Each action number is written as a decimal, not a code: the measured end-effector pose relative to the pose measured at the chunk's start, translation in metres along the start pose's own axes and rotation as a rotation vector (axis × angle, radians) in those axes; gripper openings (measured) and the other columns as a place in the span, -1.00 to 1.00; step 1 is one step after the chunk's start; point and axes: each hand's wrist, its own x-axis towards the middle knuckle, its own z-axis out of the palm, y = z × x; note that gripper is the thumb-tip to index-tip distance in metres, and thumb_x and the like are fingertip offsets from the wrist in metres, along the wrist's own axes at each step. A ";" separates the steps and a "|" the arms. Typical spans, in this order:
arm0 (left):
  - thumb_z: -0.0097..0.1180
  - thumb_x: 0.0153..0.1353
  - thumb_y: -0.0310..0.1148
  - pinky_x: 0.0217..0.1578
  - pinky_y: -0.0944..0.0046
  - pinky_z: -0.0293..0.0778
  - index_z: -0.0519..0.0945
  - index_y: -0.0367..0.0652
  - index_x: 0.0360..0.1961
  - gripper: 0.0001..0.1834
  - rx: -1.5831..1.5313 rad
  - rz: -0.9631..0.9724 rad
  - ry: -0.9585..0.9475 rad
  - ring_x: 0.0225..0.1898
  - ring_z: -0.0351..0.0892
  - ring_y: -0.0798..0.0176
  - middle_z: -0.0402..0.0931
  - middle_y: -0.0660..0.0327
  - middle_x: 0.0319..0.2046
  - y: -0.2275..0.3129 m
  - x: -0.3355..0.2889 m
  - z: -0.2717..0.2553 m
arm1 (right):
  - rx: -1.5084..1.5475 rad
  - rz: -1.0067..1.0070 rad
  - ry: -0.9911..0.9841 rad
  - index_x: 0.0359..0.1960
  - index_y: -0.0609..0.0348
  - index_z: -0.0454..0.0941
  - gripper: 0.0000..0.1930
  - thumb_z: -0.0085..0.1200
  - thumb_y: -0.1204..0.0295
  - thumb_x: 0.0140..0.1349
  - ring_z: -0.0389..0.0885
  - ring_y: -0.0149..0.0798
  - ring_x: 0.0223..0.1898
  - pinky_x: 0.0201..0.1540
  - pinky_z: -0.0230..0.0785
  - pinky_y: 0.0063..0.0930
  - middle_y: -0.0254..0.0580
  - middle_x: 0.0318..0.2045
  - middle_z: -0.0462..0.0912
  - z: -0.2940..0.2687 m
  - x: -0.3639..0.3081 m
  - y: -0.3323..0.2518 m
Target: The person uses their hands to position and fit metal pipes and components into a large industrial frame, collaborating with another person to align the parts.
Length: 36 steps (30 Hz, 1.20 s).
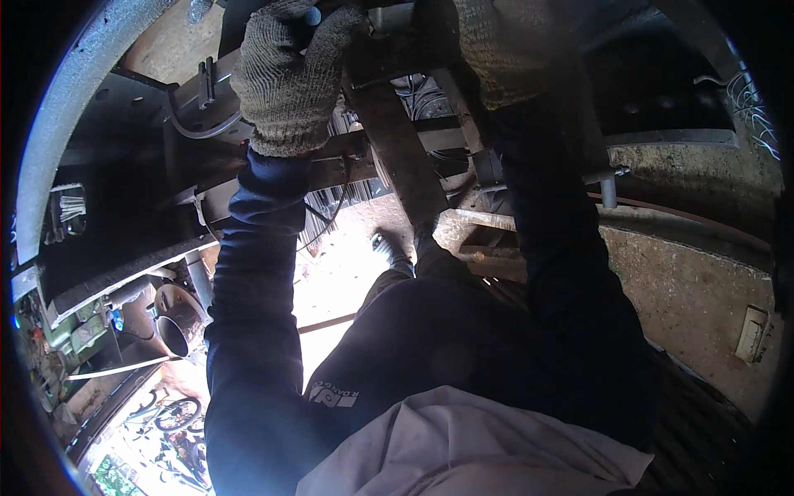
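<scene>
My left hand [285, 87], in a grey knitted work glove, is raised at the top of the view with its fingers curled in. A small round bluish metal end [313, 16] shows between its thumb and fingers; the rest of that piece is hidden. My right hand [504, 54], in the same kind of glove, reaches up to the dark metal machine on the right. Its fingers run into shadow and past the upper edge, so their grip is hidden. Between the hands lies a short metal bar [393, 16], above a wide upright steel beam [401, 157].
A thin cable [337, 211] loops beside my left forearm. To the right a metal rod end [610, 186] sticks out. Bundled thin rods [356, 194] stand beyond the beam. An open pipe [174, 335] is at lower left, with bicycles [178, 413] below it.
</scene>
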 end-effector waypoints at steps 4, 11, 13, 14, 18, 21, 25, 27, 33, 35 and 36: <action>0.52 0.16 -0.17 -0.10 0.22 0.61 0.76 -0.11 -0.08 -0.63 0.021 -0.043 0.039 -0.19 0.76 0.16 0.76 0.13 -0.19 0.001 -0.003 0.000 | 0.032 -0.024 -0.087 -0.25 0.20 0.70 -0.81 0.14 0.34 0.33 0.72 -0.08 -0.22 -0.06 0.53 -0.24 -0.08 -0.32 0.75 -0.005 0.005 -0.003; 0.53 0.15 -0.19 -0.08 0.22 0.61 0.76 -0.11 -0.06 -0.62 0.005 0.057 -0.015 -0.17 0.76 0.19 0.75 0.14 -0.18 -0.007 0.002 0.002 | 0.025 -0.017 -0.055 -0.23 0.20 0.70 -0.80 0.13 0.34 0.33 0.71 -0.04 -0.21 -0.05 0.53 -0.24 -0.05 -0.29 0.75 -0.004 0.004 -0.001; 0.53 0.14 -0.20 -0.08 0.22 0.60 0.75 -0.10 -0.03 -0.60 0.006 0.045 0.048 -0.17 0.75 0.18 0.75 0.14 -0.17 -0.010 -0.003 0.003 | 0.048 -0.028 -0.066 -0.23 0.19 0.70 -0.80 0.13 0.33 0.33 0.71 -0.04 -0.21 -0.06 0.53 -0.25 -0.06 -0.29 0.75 -0.005 0.007 -0.003; 0.53 0.14 -0.20 -0.08 0.22 0.60 0.75 -0.10 -0.02 -0.59 0.007 0.039 0.080 -0.16 0.74 0.18 0.75 0.15 -0.16 -0.011 -0.004 0.003 | -0.049 -0.100 -0.057 -0.23 0.19 0.70 -0.80 0.13 0.33 0.33 0.72 -0.05 -0.21 -0.06 0.52 -0.25 -0.07 -0.29 0.75 -0.005 0.005 0.001; 0.54 0.13 -0.21 -0.08 0.22 0.60 0.74 -0.10 -0.01 -0.58 0.021 0.049 0.030 -0.17 0.72 0.21 0.72 0.16 -0.15 -0.007 -0.001 0.003 | 0.004 -0.089 -0.100 -0.24 0.18 0.71 -0.81 0.14 0.33 0.34 0.71 -0.08 -0.20 -0.06 0.52 -0.24 -0.10 -0.29 0.75 -0.006 0.002 0.006; 0.54 0.14 -0.22 -0.09 0.23 0.59 0.73 -0.11 0.00 -0.57 0.026 -0.005 0.003 -0.19 0.71 0.23 0.71 0.17 -0.17 0.001 -0.003 0.000 | 0.161 0.061 -0.110 -0.25 0.19 0.70 -0.83 0.15 0.36 0.34 0.71 -0.10 -0.20 -0.06 0.52 -0.24 -0.12 -0.28 0.75 -0.005 0.001 -0.003; 0.48 0.16 -0.36 -0.21 0.24 0.55 0.66 -0.20 -0.07 -0.65 0.084 0.139 0.057 -0.31 0.62 0.23 0.66 0.16 -0.28 0.007 0.002 0.000 | 0.078 0.016 -0.094 -0.24 0.20 0.68 -0.85 0.17 0.37 0.34 0.70 -0.11 -0.19 -0.04 0.51 -0.26 -0.13 -0.28 0.74 -0.007 -0.002 -0.002; 0.44 0.17 -0.43 -0.26 0.24 0.54 0.63 -0.23 -0.10 -0.69 0.077 0.187 0.087 -0.37 0.59 0.20 0.64 0.15 -0.33 0.011 0.003 0.002 | 0.070 0.025 -0.096 -0.21 0.20 0.67 -0.84 0.17 0.37 0.34 0.70 -0.12 -0.19 -0.04 0.51 -0.25 -0.12 -0.28 0.74 -0.006 -0.003 -0.002; 0.44 0.16 -0.42 -0.27 0.25 0.54 0.64 -0.24 -0.10 -0.69 0.071 0.143 0.069 -0.36 0.59 0.18 0.64 0.15 -0.32 0.018 0.003 0.002 | 0.158 0.099 -0.114 -0.16 0.23 0.66 -0.80 0.17 0.34 0.35 0.70 -0.12 -0.18 -0.03 0.51 -0.24 -0.09 -0.25 0.74 -0.006 -0.003 -0.002; 0.44 0.16 -0.42 -0.27 0.25 0.53 0.64 -0.24 -0.10 -0.69 0.091 0.175 0.064 -0.36 0.59 0.20 0.64 0.15 -0.32 0.015 0.003 0.000 | 0.125 0.118 -0.162 -0.17 0.23 0.66 -0.78 0.17 0.32 0.36 0.70 -0.12 -0.18 -0.03 0.51 -0.24 -0.08 -0.25 0.74 -0.007 0.000 -0.005; 0.44 0.16 -0.42 -0.27 0.25 0.54 0.64 -0.24 -0.10 -0.69 0.089 0.154 0.063 -0.36 0.59 0.20 0.64 0.15 -0.31 0.015 0.003 0.000 | 0.081 0.118 -0.198 -0.17 0.24 0.67 -0.78 0.17 0.31 0.36 0.70 -0.12 -0.19 -0.04 0.51 -0.24 -0.08 -0.26 0.74 -0.011 0.005 -0.011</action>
